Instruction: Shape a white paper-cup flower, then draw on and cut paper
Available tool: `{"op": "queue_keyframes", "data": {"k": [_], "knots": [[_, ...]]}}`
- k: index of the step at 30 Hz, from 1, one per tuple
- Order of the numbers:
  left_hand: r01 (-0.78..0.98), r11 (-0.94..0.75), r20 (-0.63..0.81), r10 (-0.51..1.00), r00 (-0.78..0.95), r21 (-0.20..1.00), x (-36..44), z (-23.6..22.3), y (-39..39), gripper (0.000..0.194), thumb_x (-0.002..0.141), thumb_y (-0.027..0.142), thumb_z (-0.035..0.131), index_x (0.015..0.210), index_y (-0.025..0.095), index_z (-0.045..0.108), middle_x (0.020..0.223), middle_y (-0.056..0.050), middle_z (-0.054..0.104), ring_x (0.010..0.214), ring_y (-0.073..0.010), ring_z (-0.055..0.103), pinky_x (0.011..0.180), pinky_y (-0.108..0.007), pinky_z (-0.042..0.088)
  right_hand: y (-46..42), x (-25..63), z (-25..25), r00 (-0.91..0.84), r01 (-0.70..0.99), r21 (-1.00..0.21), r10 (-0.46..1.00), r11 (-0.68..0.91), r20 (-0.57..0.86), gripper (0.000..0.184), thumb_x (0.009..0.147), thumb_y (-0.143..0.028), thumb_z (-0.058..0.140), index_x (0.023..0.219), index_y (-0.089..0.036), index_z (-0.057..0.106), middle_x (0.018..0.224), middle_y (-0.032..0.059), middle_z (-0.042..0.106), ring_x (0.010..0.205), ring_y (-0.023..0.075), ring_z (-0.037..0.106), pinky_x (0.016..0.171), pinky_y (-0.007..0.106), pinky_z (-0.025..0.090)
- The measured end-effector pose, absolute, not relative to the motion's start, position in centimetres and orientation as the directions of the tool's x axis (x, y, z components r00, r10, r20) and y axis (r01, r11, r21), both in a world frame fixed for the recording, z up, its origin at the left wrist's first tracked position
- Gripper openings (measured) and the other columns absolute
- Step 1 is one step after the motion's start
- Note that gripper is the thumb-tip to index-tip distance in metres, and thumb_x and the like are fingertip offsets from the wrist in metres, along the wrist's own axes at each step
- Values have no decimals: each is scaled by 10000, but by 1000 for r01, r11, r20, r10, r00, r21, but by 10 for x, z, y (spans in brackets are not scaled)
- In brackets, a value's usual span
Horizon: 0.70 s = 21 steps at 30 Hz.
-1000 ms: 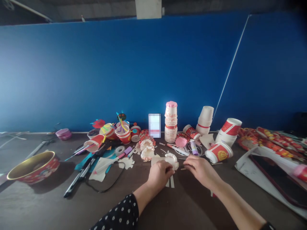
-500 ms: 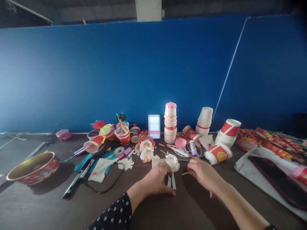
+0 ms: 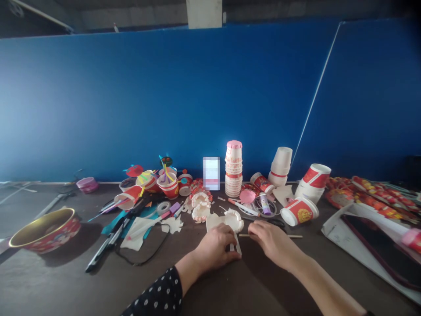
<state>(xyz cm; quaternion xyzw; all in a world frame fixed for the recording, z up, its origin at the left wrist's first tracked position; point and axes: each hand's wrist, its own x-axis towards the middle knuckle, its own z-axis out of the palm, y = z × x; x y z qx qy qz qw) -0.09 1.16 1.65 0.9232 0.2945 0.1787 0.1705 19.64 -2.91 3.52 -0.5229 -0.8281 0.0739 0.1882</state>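
Observation:
My left hand point(image 3: 217, 245) curls over narrow white paper strips point(image 3: 237, 246), thumb at their near end and fingertips toward the far end. Just beyond its knuckles lie a pale paper piece point(image 3: 213, 220) and a white cut cup piece with a scalloped rim point(image 3: 233, 219). My right hand point(image 3: 271, 240) is closed on a thin wooden stick point(image 3: 295, 236), which shows on both sides of the fingers close to the tabletop. The fingertips partly hide the grip. Dark scissor handles point(image 3: 276, 221) lie behind this hand.
A tall stack of paper cups point(image 3: 233, 171) stands behind. More cups point(image 3: 300, 210) and a phone point(image 3: 381, 245) are at right. Cup crafts point(image 3: 169, 186), paper scraps point(image 3: 136, 232), a black folded stand point(image 3: 108, 241) and a gold-lined bowl point(image 3: 46, 235) are at left.
My left hand first opened and shifted toward me over the strips, then its fingers and thumb drew in on them. My right hand moved slightly left, and the stick shifted with it.

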Motion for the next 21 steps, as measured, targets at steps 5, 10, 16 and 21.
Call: {"op": "queue_keyframes", "data": {"k": [5,10,16,21], "knots": [[489,-793,234,586,776,363,-1,16,11,262,703,425,595,805,190,652,874,-33,602,837,-168,514,767,-267,404,-30,193,37,-419,832,-322,892,452,171,186,811,-142,391,681,-184,518,712,6,531,669,124,507,597,222,334],[475,-830,243,545,802,293,0,20,7,215,763,371,524,770,190,640,828,-25,605,800,-162,513,763,-275,394,-30,192,38,-444,822,-323,883,469,151,167,781,-127,422,697,-181,557,727,15,553,716,135,507,633,228,340],[487,-822,277,561,780,295,-1,22,5,193,642,189,574,832,165,603,793,-23,603,763,-156,517,745,-260,398,-34,181,37,-503,778,-320,841,541,200,147,764,-94,452,707,-180,556,729,8,575,720,136,495,638,232,331],[435,-840,284,525,802,324,-3,19,9,149,678,150,522,782,188,621,816,-2,615,774,-141,522,776,-259,383,-34,175,35,-525,762,-308,821,570,224,159,786,-101,438,739,-181,568,767,14,594,733,137,497,654,236,335]]}}
